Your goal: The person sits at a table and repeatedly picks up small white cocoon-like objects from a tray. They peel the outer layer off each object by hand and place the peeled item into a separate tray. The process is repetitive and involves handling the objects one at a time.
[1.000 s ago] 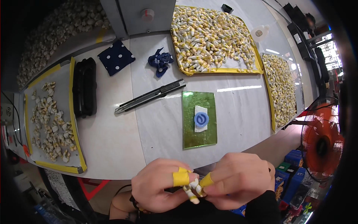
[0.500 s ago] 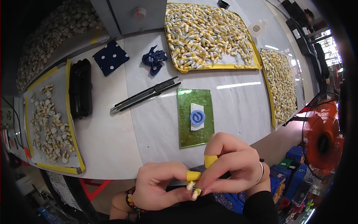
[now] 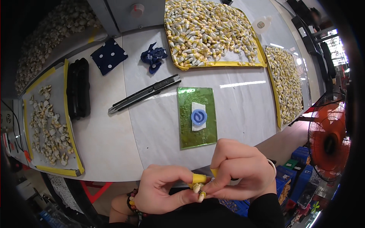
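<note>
Compared with half a second ago, the right hand (image 3: 243, 173) has its taped finger lower, nearer the left hand (image 3: 161, 190). Farthest left on the tabletop (image 3: 102, 144) sits a yellow-edged tray (image 3: 53, 170) of pale, knobbly bits, then a black box (image 3: 78, 89). A flat dotted cloth (image 3: 109, 57) lies beyond, then a slim knife (image 3: 146, 94) slanting up to the right, with a crumpled cloth (image 3: 154, 57) behind it. In front of the tabletop's near edge, the left thumb and taped finger pinch two pieces (image 3: 202, 196), small pale rods banded yellow. Their blunt tips point down and slightly left; their long axes run roughly side by side, far ends hidden by fingers. Above, a glossy green plate (image 3: 186, 136) carries a white pad (image 3: 199, 127) and round blue disc (image 3: 199, 117). The right fingers close on the pieces too. Rightward stand a large tray (image 3: 220, 64) and a narrower tray (image 3: 273, 95), both packed with similar rods, then an orange fan (image 3: 327, 140).
</note>
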{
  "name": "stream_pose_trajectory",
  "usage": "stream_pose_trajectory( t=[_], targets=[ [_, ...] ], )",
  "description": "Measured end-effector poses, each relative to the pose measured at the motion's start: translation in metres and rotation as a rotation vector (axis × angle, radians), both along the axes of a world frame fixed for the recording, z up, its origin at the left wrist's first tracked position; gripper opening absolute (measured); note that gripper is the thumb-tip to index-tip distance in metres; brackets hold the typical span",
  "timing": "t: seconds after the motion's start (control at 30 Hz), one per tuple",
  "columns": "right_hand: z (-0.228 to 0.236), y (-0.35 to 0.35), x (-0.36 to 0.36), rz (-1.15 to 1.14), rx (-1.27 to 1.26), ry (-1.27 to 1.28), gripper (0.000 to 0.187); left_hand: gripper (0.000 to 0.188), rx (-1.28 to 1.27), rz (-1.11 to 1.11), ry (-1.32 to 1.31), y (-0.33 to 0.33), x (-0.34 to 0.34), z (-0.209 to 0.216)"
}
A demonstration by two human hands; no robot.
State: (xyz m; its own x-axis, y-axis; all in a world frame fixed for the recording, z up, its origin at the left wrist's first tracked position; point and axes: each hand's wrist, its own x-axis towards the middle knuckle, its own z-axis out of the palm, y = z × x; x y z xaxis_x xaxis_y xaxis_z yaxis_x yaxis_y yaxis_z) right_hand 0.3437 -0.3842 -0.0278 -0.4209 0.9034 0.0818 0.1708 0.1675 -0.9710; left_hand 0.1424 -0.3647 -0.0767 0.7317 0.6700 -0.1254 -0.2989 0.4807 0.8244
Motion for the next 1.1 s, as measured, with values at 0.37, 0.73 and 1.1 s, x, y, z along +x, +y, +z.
stream_pose_trajectory(
  t=[0.37,0.73,1.1],
  targets=[
    [0.001,0.003,0.001,0.058,-0.030,-0.050,0.016,0.015,0.062,-0.107,0.031,0.003,-0.003,-0.002],
    [-0.005,-0.001,0.003,-0.035,-0.142,0.058,0.018,0.026,0.169,-0.137,0.081,0.010,0.000,-0.004],
    [-0.022,-0.017,0.003,-0.055,-0.259,0.307,0.016,0.036,0.270,-0.142,0.144,0.011,-0.001,0.001]
  ],
)
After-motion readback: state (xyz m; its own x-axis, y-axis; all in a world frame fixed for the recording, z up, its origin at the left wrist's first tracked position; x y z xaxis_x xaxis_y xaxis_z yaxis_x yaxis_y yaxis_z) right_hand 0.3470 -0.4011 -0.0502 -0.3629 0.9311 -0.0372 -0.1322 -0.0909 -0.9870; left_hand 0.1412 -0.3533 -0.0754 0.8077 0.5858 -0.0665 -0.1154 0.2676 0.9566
